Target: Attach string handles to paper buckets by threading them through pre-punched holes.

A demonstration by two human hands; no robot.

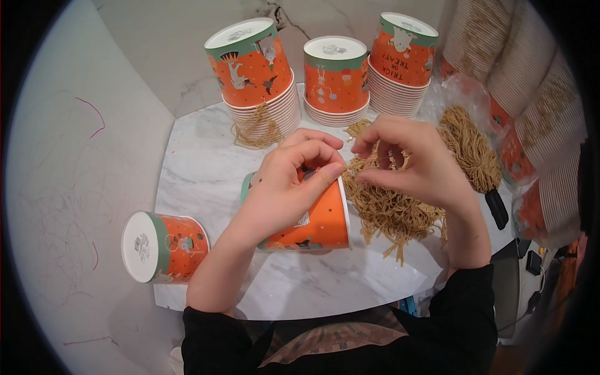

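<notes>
Three tub stacks (pixel 336 81) stand behind a lying tub (pixel 325 219), with cord (pixel 397 209) to its right.

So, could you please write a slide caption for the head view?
Left hand at a sideways orange cup, right hand near tangled tan cord.

Under the left fingers (pixel 324 178), the bucket (pixel 331 219) is orange with dark motifs, a green band and a white rim. Yarn (pixel 400 215) beside the right fingers (pixel 375 131) is tan. Beyond both, stacked buckets (pixel 337 84) show orange and green, their bases white; the counter (pixel 200 156) is white, marbled grey.
</notes>
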